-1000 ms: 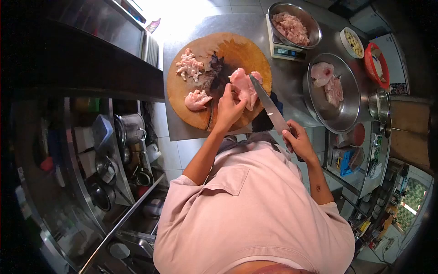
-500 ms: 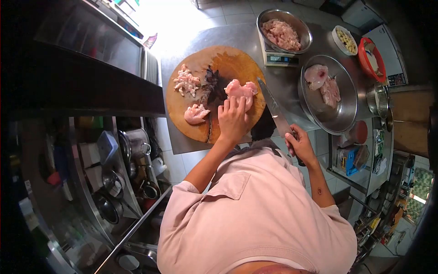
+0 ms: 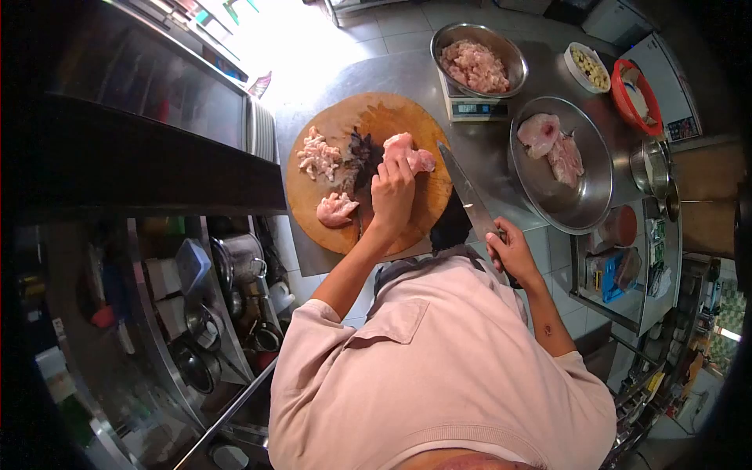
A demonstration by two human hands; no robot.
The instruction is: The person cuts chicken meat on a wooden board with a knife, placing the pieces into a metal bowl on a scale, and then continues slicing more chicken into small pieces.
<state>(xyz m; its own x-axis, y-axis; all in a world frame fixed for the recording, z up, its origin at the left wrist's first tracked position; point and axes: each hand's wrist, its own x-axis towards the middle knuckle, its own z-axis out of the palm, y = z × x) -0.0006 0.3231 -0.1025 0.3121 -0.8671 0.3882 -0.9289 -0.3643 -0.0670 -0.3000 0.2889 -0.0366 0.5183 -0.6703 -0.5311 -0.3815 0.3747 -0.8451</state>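
My left hand (image 3: 392,194) has its fingers closed on the lower edge of a piece of raw chicken (image 3: 421,160), on the right part of a round wooden chopping board (image 3: 407,223). In my right hand (image 3: 511,252) is the handle of a large knife (image 3: 468,192). Its blade points up and left, with the tip by the board's right edge. A heap of small trimmings (image 3: 319,154) lies at the board's left, and a smaller chicken piece (image 3: 337,210) sits below it. Dark scraps (image 3: 359,149) are near the board's middle.
A steel bowl of cut meat (image 3: 475,66) rests on a digital scale (image 3: 478,110). To the right, a large steel basin (image 3: 597,205) holds chicken pieces. Beyond are a white dish (image 3: 589,67) of pale cubes and a red basin (image 3: 636,98). Shelves with pots (image 3: 239,258) stand at left.
My left hand has gone from lying over the chicken to gripping its lower edge, and the chicken has been bunched up. My right hand still holds the knife. The view has shifted slightly.
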